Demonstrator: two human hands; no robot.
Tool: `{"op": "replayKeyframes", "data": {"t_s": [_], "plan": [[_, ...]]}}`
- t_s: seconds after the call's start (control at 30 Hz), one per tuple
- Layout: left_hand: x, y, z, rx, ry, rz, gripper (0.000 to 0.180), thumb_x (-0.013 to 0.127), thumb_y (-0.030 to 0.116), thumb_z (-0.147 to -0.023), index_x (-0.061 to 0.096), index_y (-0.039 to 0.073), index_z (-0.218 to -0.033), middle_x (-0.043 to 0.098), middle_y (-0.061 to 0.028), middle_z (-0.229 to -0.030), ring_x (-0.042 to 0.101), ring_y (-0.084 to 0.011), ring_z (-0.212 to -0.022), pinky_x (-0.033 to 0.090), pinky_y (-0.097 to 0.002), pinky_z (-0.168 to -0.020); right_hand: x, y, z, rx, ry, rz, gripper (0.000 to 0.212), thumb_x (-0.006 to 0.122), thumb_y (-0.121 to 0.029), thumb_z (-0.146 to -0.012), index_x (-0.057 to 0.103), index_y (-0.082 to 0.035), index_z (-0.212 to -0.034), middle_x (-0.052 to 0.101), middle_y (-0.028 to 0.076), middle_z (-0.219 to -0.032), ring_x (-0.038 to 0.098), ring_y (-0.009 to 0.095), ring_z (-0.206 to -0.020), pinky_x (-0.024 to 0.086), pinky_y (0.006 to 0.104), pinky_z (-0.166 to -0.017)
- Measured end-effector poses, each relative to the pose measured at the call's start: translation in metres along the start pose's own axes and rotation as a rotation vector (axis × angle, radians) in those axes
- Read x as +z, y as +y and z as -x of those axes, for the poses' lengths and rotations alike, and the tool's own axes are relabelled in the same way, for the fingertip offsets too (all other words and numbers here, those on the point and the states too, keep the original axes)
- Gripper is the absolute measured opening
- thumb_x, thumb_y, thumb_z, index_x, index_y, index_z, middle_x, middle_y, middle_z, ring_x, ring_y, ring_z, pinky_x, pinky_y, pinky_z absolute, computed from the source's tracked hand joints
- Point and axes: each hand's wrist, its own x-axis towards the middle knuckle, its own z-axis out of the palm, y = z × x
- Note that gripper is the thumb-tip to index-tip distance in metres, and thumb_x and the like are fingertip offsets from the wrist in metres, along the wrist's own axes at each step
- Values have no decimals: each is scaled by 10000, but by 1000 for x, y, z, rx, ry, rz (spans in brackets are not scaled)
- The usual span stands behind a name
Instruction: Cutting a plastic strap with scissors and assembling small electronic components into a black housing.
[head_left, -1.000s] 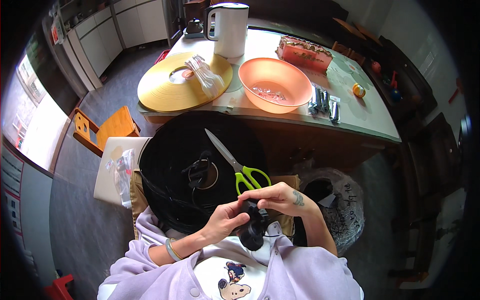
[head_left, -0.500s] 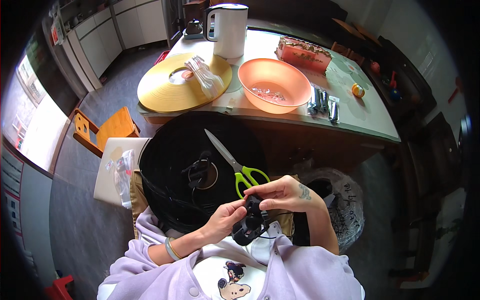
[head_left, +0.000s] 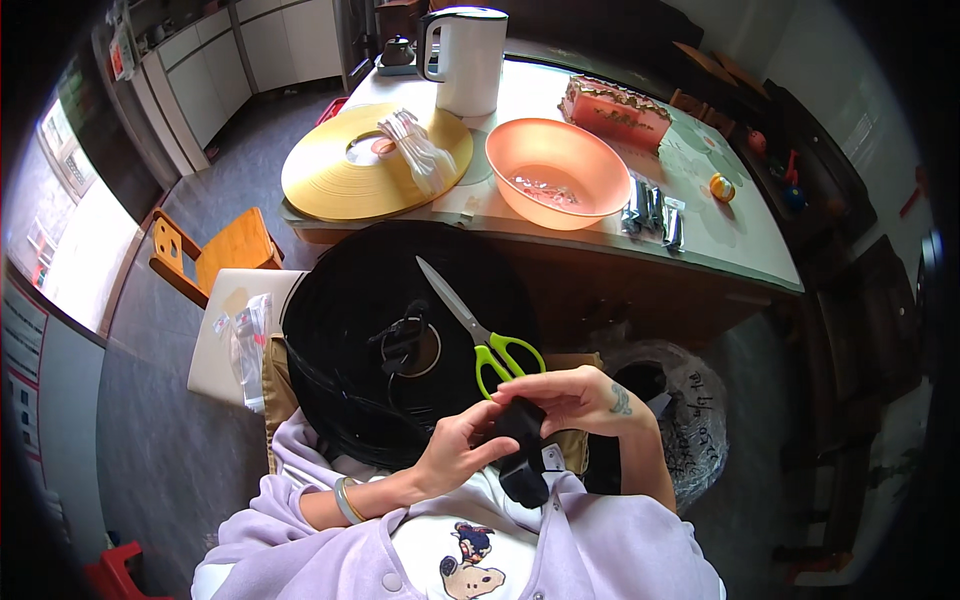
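Observation:
A folded black fabric-like strip (head_left: 524, 465) is in both hands, close to my chest; its exact kind is unclear. My left hand (head_left: 455, 452) pinches it from the left, with the thumb lying along it. My right hand (head_left: 578, 402) grips its upper end from the right, the fingers bent over the top. Just beyond them, scissors with lime-green handles (head_left: 490, 352) lie on a large black disc-shaped roll (head_left: 330, 340), blades pointing away to the left. Some dark pieces (head_left: 402, 345) sit by the roll's central hole.
On the table (head_left: 720, 245) are a yellow roll (head_left: 320, 185) with clear bags on top, a white kettle (head_left: 472, 65), an orange bowl (head_left: 555, 200) and black packets (head_left: 650, 212). A pale stool (head_left: 222, 345) stands left, a wooden chair (head_left: 240, 250) beyond it. Clear plastic wrap (head_left: 700, 430) lies right.
The black strip has turned in my hands, so its looped, open side no longer faces up and a smoother side shows. My left thumb now lies along it. The view has shifted slightly.

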Motion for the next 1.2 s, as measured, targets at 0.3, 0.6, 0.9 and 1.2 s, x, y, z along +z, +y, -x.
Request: {"op": "replayKeyframes", "data": {"t_s": [0.3, 0.6, 0.9, 1.2], "plan": [[3, -4, 2, 231, 98, -329, 383, 712, 199, -780, 570, -46, -1038, 633, -137, -890, 640, -189, -764, 507, -267, -645, 1, -2, 5, 37, -20, 251, 486, 674, 12, -715, 569, -18, -1188, 648, 107, -1052, 622, 144, -863, 494, 259, -817], [8, 4, 4, 325, 110, -478, 410, 726, 219, -757, 576, -40, -1037, 630, -162, -902, 642, -251, -784, 512, -294, -678, 2, 10, 9, -37, -36, 118, 467, 678, -23, -712, 583, -29, -1169, 612, 133, -1137, 590, 233, -1062, 481, 281, -878], [10, 0, 1, 463, 220, -672, 446, 741, 213, -724, 574, -24, -1063, 632, -171, -927, 645, -293, -799, 531, -334, -687, 16, -15, 17, 26, 40, 406, 460, 618, 19, -778, 526, -15, -1228, 500, 142, -1292, 549, 241, -1120, 480, 290, -877], [13, 1, 0, 504, 263, -796, 464, 744, 244, -715, 581, -9, -1068, 632, -152, -942, 648, -285, -812, 547, -337, -689, 41, 5, 29, -19, 254, 280, 497, 594, -153, -866, 429, 50, -1289, 440, 214, -1327, 512, 224, -1154, 413, 283, -961]]}}
